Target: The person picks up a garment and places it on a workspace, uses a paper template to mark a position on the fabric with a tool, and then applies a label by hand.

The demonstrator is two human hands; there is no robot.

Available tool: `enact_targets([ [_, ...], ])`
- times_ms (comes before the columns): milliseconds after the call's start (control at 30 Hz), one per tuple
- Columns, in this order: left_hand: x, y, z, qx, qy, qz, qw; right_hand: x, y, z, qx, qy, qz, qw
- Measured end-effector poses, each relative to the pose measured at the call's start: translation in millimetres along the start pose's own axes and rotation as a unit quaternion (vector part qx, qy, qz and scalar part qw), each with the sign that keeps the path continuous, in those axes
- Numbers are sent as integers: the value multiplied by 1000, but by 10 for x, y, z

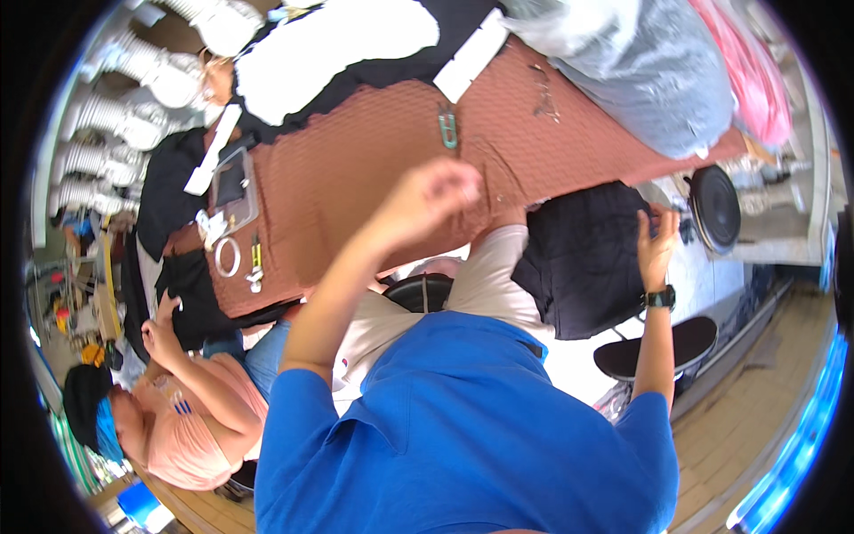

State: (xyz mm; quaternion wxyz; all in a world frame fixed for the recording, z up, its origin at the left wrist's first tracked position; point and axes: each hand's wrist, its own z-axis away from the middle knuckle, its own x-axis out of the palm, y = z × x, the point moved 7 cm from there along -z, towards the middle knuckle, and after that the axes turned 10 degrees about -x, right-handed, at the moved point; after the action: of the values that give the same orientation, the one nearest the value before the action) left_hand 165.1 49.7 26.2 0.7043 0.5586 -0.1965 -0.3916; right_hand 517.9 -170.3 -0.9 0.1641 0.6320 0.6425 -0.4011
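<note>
My left hand (443, 190) hovers over the brown quilted cloth (338, 178) on the table, somewhat blurred. Its fingers are curled together, and anything held in them is too small to make out. Beyond it lies a pair of green thread snips (447, 127), apart from the hand. At the right, my right hand (659, 238) is at the edge of a folded black cloth (578, 262) beside my lap. Its thumb and fingers are apart, the thumb against or just over the black fabric. No grip on the fabric shows.
Eyeglasses (544, 93) and large plastic-wrapped bundles (640, 76) lie at the far right. White fabric (329, 53) rests on black cloth at the far left. Nearer are a plastic box (236, 191), white ring (228, 257) and yellow cutter (256, 262). A co-worker (196, 414) sits left; a stool (658, 349) stands right.
</note>
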Motion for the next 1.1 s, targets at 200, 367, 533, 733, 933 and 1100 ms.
enact_targets([
  [200, -2001, -177, -206, 73, 503, -295, 809, 787, -1672, -768, -118, -52, -240, 962],
  [367, -2860, -253, -327, 106, 645, -288, 700, 1409, -2629, -1460, -170, -65, -350, 919],
  [533, -3985, -813, -328, -98, 660, -48, 744, 2271, -2780, -2519, -158, 24, -264, 951],
  [733, -4345, -843, -385, 22, 581, -54, 812, 3100, -2723, -3259, 24, -56, -219, 974],
  [933, -3989, -510, -196, 31, 360, 182, 914, 3098, -2857, -3214, 29, -88, -554, 827],
  [1100, -2891, 311, 499, 106, 43, 288, 951, 1860, -2586, -2884, 17, -242, -583, 775],
])
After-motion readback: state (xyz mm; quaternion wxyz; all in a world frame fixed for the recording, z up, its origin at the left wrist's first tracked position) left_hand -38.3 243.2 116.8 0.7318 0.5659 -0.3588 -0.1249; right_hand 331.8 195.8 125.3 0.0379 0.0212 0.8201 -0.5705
